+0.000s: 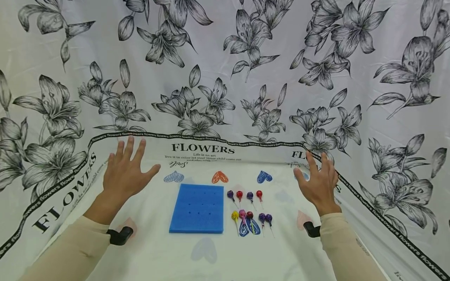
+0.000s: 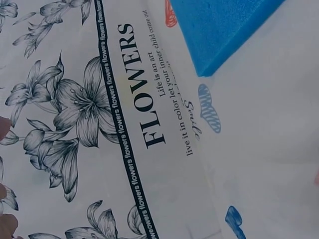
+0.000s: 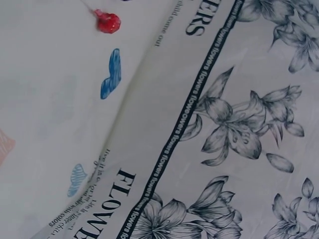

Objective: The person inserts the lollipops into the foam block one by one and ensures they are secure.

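My left hand (image 1: 126, 171) is raised with spread fingers at the left, apart from the blue foam block (image 1: 197, 208). This flat block has several small holes in its top, and its corner shows in the left wrist view. My right hand (image 1: 318, 181) hovers at the right with loosely bent fingers and nothing in them. Between the block and that hand lie several lollipops in two rows: purple ones (image 1: 250, 195), red ones (image 1: 259, 193), a yellow one (image 1: 234, 215) and a pink one (image 1: 242, 213). One red lollipop (image 3: 107, 22) appears in the right wrist view.
A white cloth printed with hearts (image 1: 204, 249) covers the table. Behind it and along both sides rises a flower-print curtain (image 1: 246, 78) with a black lettered band. Black straps with camera mounts (image 1: 121, 235) sit at both wrists.
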{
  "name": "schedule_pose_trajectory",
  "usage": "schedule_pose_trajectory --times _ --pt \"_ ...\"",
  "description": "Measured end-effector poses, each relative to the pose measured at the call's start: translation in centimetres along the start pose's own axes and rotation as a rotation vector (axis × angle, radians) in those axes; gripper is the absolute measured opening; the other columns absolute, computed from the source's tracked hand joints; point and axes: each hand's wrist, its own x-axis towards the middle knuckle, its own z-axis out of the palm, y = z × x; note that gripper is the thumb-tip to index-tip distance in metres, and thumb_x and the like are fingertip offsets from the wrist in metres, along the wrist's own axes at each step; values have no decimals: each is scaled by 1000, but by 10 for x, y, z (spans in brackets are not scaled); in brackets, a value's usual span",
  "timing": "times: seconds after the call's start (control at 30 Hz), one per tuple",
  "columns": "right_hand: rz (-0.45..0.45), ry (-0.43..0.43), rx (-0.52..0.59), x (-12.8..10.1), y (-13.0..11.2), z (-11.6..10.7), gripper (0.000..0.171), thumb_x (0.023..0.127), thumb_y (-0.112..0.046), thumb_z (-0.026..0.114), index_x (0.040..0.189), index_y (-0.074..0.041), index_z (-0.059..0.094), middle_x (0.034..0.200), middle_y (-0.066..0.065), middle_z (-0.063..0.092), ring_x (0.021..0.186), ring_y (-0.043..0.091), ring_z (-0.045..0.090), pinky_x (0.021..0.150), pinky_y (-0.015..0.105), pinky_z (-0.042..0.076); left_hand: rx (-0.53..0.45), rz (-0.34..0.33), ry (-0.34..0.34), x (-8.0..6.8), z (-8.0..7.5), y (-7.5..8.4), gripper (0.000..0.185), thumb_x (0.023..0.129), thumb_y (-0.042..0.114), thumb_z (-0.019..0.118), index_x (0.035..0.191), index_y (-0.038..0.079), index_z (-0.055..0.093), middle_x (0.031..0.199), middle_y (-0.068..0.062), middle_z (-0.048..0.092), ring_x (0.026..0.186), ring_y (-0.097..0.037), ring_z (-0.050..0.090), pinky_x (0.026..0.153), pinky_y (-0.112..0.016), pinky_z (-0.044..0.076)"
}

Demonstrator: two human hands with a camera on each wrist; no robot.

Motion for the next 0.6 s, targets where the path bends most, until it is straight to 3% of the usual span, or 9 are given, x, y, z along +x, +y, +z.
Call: schedule_pose_trajectory --times 0.37,0.6 --pt "-20 26 18 -9 -7 -1 71 94 -50 52 154 -22 27 157 22 9 140 46 6 101 72 6 -29 14 16 -18 8 13 92 91 59 53 156 13 8 159 -19 -1 143 -32 -14 110 -56 -5" --pt "-22 47 49 -10 -10 2 70 94 -47 54 154 -24 27 157 20 11 139 46 8 100 72 8 -53 9 11 -30 21 14 91 91 58 54 156 12 10 159 -19 4 144 -34 -7 111 -59 4"
